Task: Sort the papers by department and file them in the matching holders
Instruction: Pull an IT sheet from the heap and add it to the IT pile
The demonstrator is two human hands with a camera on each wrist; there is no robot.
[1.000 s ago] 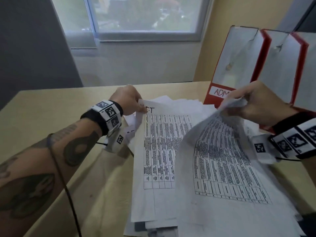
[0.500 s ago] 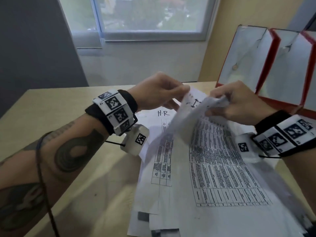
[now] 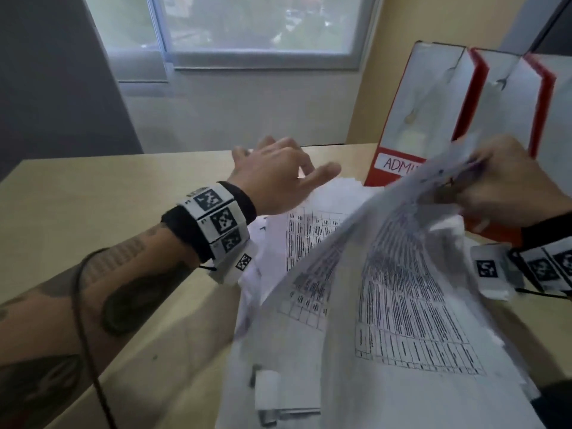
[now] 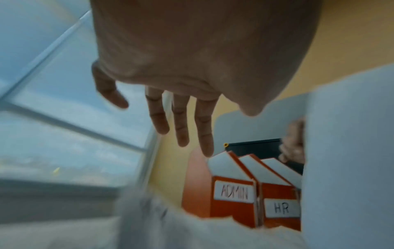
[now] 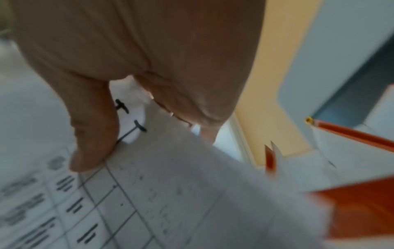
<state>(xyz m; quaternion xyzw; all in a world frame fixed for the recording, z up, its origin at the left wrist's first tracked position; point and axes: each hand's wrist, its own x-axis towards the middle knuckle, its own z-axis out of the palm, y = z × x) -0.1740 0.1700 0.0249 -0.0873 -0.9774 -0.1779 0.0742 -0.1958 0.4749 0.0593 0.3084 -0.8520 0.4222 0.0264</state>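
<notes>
Nearest, a loose pile of papers [image 3: 309, 351] on the table [image 3: 108, 196]; risk: the unsteadied pile may slide or scatter as its top sheet lifts. Right hand [image 3: 501, 181] pinches that lifted sheet [image 3: 402, 274] at its top edge; left hand [image 3: 278, 178] hovers above the pile, fingers spread, holding nothing. Farthest, red holders [image 4: 232, 195] marked ADMIN and HR.

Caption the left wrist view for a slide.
Open left hand hovers before red ADMIN holder and HR holder.

Matt white paper sheets [image 3: 402, 305], smooth pale wood-look table [image 3: 93, 196], red card holders [image 3: 476, 88].
</notes>
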